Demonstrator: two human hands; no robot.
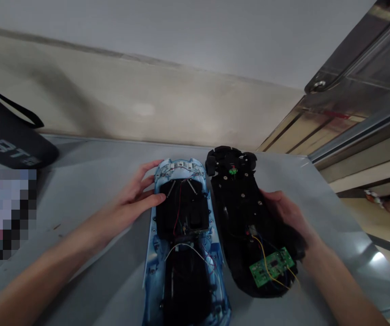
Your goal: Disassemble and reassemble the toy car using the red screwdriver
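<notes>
A light-blue toy car body shell [218, 253] lies upside down on the grey surface, its black inner side and thin red and white wires showing. My left hand [140, 192] grips its left edge, thumb over the rim and fingers along the outside. To the right, close beside the shell, is a black toy car chassis [235, 217]. It carries a green circuit board [272, 267] with yellow wires at the near end. My right hand [288, 215] holds the chassis by its right side; most of those fingers are hidden behind it.
The grey tabletop [113, 258] meets a pale wall [167, 104] at the back. A black bag [7, 131] with a strap stands at the left, above a blurred-out patch. A metal-framed structure [358, 77] rises at the right, past the table edge.
</notes>
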